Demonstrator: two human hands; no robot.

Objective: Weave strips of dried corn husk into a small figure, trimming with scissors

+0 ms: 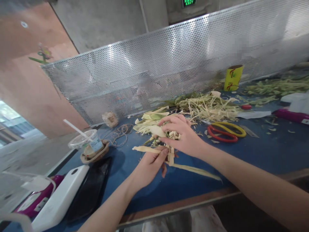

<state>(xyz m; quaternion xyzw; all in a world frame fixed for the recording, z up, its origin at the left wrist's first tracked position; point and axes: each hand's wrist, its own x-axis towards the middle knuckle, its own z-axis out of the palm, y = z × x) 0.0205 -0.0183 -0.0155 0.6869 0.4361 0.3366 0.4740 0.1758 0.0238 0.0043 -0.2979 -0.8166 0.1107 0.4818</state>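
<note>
My left hand (152, 165) pinches a small woven piece of pale corn husk strips (171, 155) between thumb and fingers. One flat strip end (145, 149) sticks out to the left, and a long strip (198, 169) trails to the right over the blue tabletop. My right hand (180, 132) is just above and beyond it, with fingers bent and thumb apart. A pale husk (157, 130) shows between its thumb and fingertips; whether they touch it is unclear. Behind the hands lie loose corn husks (153, 117), partly hidden by my right hand.
Scissors (225, 131) with red and yellow handles lie right, before a husk heap (210, 108). A yellow can (233, 78) stands near the perforated metal screen (135, 74). Leftward are twine (120, 133), a lidded cup (93, 141) in a basket, a black phone (89, 193) and a white power bank (64, 196).
</note>
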